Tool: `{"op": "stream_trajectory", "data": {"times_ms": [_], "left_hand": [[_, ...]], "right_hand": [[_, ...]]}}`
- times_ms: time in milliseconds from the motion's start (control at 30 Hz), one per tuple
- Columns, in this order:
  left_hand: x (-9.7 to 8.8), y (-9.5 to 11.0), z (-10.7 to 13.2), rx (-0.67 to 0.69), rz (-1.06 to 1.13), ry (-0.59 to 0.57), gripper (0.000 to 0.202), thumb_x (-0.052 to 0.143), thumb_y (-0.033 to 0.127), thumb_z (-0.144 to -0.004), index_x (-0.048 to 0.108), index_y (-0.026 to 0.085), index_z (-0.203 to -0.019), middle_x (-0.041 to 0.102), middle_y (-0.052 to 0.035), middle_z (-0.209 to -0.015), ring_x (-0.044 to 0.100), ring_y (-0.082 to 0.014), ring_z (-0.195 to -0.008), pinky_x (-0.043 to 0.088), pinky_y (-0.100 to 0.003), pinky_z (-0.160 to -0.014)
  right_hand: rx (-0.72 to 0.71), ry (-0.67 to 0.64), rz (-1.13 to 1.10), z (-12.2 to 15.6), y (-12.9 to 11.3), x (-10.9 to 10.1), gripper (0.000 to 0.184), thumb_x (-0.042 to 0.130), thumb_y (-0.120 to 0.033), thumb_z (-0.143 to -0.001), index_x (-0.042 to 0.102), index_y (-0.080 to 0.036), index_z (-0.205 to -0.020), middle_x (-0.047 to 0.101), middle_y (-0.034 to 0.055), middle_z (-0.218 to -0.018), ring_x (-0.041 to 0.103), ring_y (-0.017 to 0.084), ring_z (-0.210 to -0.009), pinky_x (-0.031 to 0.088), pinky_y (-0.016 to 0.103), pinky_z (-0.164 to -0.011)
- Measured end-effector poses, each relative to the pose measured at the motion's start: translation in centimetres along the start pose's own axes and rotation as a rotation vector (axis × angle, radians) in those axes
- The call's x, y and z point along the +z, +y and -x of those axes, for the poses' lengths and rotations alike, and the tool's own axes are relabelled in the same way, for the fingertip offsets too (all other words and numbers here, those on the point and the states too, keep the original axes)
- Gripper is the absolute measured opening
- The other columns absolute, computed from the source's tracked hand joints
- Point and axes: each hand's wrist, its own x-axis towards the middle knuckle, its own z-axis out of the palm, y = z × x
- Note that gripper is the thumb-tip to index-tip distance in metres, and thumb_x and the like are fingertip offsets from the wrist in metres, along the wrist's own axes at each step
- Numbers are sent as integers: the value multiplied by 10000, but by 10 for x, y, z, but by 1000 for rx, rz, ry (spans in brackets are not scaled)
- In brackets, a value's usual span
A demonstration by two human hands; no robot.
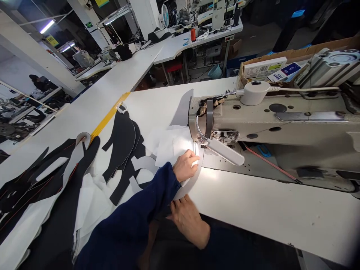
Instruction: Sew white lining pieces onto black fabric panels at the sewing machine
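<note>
My left hand [186, 165] presses a white fabric piece [171, 144] flat on the table just left of the sewing machine [270, 120] and its needle area. The fingers are closed over the cloth's edge. My right hand [189, 220] lies palm down at the table's near edge, its fingertips on a curved grey-white strip [188, 187] that runs toward the machine. A dark blue sleeve covers my left arm. The machine's small lamp [227, 152] lights the spot beside my left hand.
Stacks of black cut fabric pieces [123, 146] and white pieces [92, 202] lie to the left on the white table [267, 210]. A yellow tape line [109, 116] crosses the table. A cardboard box [267, 67] stands behind the machine. Other workbenches fill the background.
</note>
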Motion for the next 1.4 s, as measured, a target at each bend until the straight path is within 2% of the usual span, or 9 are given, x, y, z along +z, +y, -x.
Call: {"op": "stream_trajectory", "data": {"times_ms": [200,333,433,533,600,700,900,1100,1400], "left_hand": [[8,-13,-21,-7,44,90,240,485,181,-825,634,209,-1011,549,-44,-1018,547,-135,-952,442,-257,-920],[-2,-10,-26,-13,-28,57,260,464,187,-842,635,187,-1037,515,-66,-1045,534,-149,-965,431,-261,-923],[-18,4,-9,18,-204,-49,296,504,286,-834,609,225,-1104,475,-78,-1065,532,-185,-924,455,-313,-863],[-30,15,14,-34,-398,-233,377,405,337,-891,482,303,-1258,512,-58,-970,562,-187,-779,474,-316,-706],[-29,18,24,-74,-469,-345,412,331,294,-923,388,330,-1330,541,-41,-907,572,-168,-694,458,-288,-644],[-20,16,26,-63,-508,-406,434,340,224,-917,381,331,-1336,572,-38,-907,588,-162,-701,443,-268,-638],[-4,9,15,-20,-458,-389,448,365,184,-897,404,261,-1337,598,-52,-943,589,-180,-778,452,-274,-668],[-1,2,5,-5,-424,-341,433,363,180,-894,426,263,-1315,595,-49,-914,585,-176,-780,452,-280,-696],[2,2,-18,-37,-373,-240,389,362,193,-882,515,252,-1235,612,-54,-861,582,-173,-733,434,-263,-660]], "right_hand": [[34,-22,34,-12,1,0,442,632,-383,-797,606,-47,-1084,574,196,-1120,490,330,-1074,398,476,-932],[22,-9,45,-18,0,1,380,601,-316,-827,607,-31,-1080,588,204,-1099,522,303,-1038,409,448,-925],[9,48,22,-16,5,-3,483,593,-426,-824,597,-26,-1096,589,203,-1102,513,307,-1052,407,445,-926],[4,97,22,-11,9,-4,522,574,-484,-823,602,-37,-1090,597,189,-1100,511,304,-1061,390,443,-947],[10,135,38,-8,10,-2,507,577,-467,-828,600,-40,-1099,598,183,-1112,502,308,-1086,368,448,-969],[18,191,52,-6,11,3,421,581,-381,-834,609,-54,-1097,597,175,-1138,483,311,-1124,321,462,-1011],[16,243,54,-5,16,4,331,595,-256,-802,633,-40,-1050,606,182,-1132,474,309,-1142,273,453,-1051],[10,249,78,-3,29,0,420,572,-395,-836,644,-36,-1040,607,183,-1137,475,313,-1150,266,450,-1056],[66,157,68,-3,45,-14,462,513,-464,-869,621,-72,-1088,571,178,-1196,342,314,-1256,279,482,-1020]]}}
